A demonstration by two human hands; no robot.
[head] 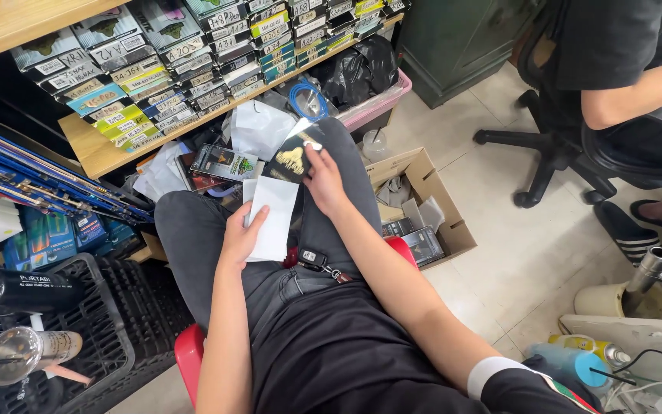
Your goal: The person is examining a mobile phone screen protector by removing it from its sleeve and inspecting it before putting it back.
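On my lap, my left hand (240, 234) grips the white rectangular paper sleeve (273, 218), long axis pointing away toward the shelf, while my right hand (323, 182) pinches the black-and-gold card package (291, 159) at its far end.

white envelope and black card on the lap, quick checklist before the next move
1. Left hand grips the white envelope: ok.
2. Right hand on the black card: ok, fingers rest on its edge.
3. Card inside the envelope: not ok, mostly outside.
4. Envelope mouth open: cannot tell.
5. Keys on the lap clear of the hands: ok.
6. Cardboard box beside the knee within reach: ok, probably.
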